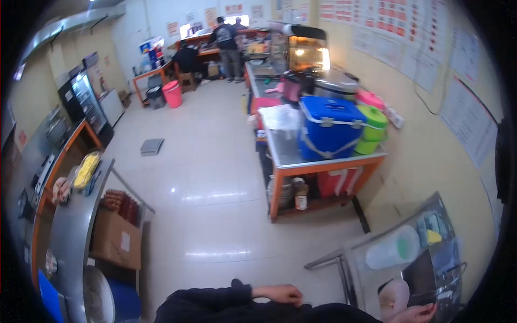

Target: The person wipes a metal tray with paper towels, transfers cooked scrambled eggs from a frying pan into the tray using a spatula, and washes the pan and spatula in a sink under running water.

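Note:
My left hand (285, 295) is in front of my dark clothing at the bottom centre. Its fingers are curled in, and nothing shows in them. At the lower right, my right hand (420, 313) is over the metal sink unit, beside a pale pink rounded vessel (394, 296). Its fingers are pressed together, and whatever they hold is too small and blurred to tell. Further back on the sink unit stand a translucent container (390, 248) and a yellow cloth or sponge (433, 237).
A blue cooler box (331, 129) and a green container (372, 126) stand on an orange-framed table (285, 161). A metal counter (75, 229) runs along the left, above a cardboard box (116, 239). Two people (226, 46) are at the far counter. A floor scale (152, 146) lies ahead.

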{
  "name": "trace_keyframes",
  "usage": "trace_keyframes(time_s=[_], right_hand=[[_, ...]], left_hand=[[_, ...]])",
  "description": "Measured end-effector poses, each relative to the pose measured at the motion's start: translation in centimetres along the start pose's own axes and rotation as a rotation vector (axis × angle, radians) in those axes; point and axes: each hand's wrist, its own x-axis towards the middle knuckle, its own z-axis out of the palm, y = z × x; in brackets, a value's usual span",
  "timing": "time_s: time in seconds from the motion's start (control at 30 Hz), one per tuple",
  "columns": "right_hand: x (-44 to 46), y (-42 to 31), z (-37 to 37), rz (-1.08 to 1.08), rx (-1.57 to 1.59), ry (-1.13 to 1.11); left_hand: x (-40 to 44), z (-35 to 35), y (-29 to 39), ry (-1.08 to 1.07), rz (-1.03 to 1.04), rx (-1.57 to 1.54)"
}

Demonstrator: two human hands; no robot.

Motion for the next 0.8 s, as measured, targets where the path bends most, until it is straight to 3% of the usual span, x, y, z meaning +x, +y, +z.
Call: trace_keyframes(time_s=[0.07, 0.1, 0.13, 0.17, 0.2, 0.27, 0.3, 0.33, 0.37, 0.4, 0.43, 0.47, 0.5, 0.57, 0.67, 0.7, 0.73, 0.77, 0.8], right_hand=[[-4.5, -6.6, 5.4, -0.278, 0.015, 0.128], [-7.1, -10.1, 8.6, -0.403, 0.077, 0.165], [-10.0, -13.4, 11.6, -0.495, 0.158, 0.145], [-13.3, -16.3, 14.3, -0.562, 0.25, 0.091], [-17.0, -18.5, 16.9, -0.587, 0.33, -0.026], [-26.0, -20.9, 21.1, -0.541, 0.447, -0.431], [-30.6, -21.7, 22.5, -0.323, 0.334, -0.798], [-34.7, -21.4, 23.4, -0.216, 0.123, -1.047], [-37.3, -18.1, 24.1, -0.64, -0.204, -1.229], [-40.0, -14.1, 24.3, -0.648, -0.306, -1.444], [-42.2, -8.7, 24.3, -0.386, -0.459, -1.687], [-44.6, -6.8, 25.0, -0.046, -0.611, -1.778], [-47.0, -5.7, 27.3, 0.076, -0.749, -1.844], [-52.0, -4.8, 32.5, 0.082, -0.936, -1.98], [-59.5, -8.4, 45.7, -0.117, -1.053, -2.155], [-61.9, -10.5, 50.6, -0.198, -1.045, -2.192], [-64.3, -12.9, 55.6, -0.273, -1.022, -2.218], [-66.8, -15.4, 60.4, -0.349, -0.989, -2.238], [-69.3, -18.5, 65.1, -0.42, -0.931, -2.253]], left_hand=[[-9.6, -2.3, -3.8, 0.262, -0.351, 0.036], [-13.2, -2.4, -7.6, 0.524, -0.333, 0.062], [-16.0, -4.1, -8.5, 0.592, -0.469, 0.043], [-18.5, -6.1, -4.7, 0.758, -0.598, -0.08], [-20.4, -8.1, -4.4, 0.927, -0.504, -0.044], [-23.2, -12.6, -6.3, 1.234, -0.334, 0.066], [-24.4, -15.1, -8.6, 1.376, -0.257, 0.12], [-26.2, -17.6, -10.5, 1.473, -0.242, -0.027], [-27.8, -20.3, -12.3, 1.567, -0.226, -0.178], [-29.4, -22.5, -13.5, 1.66, -0.201, -0.326], [-31.7, -24.2, -14.4, 1.641, -0.245, -0.3], [-35.1, -25.8, -15.4, 1.627, -0.29, -0.269], [-38.7, -27.3, -16.3, 1.614, -0.341, -0.235], [-45.9, -28.6, -17.6, 1.562, -0.49, -0.154], [-57.0, -25.7, -23.9, 1.474, -0.613, -0.527], [-60.2, -24.8, -21.4, 1.398, -0.842, -0.647], [-62.4, -22.3, -22.5, 1.502, -0.707, -0.616], [-63.8, -19.2, -23.4, 1.574, -0.958, -0.855], [-64.9, -17.2, -22.5, 1.534, -1.012, -0.998]])
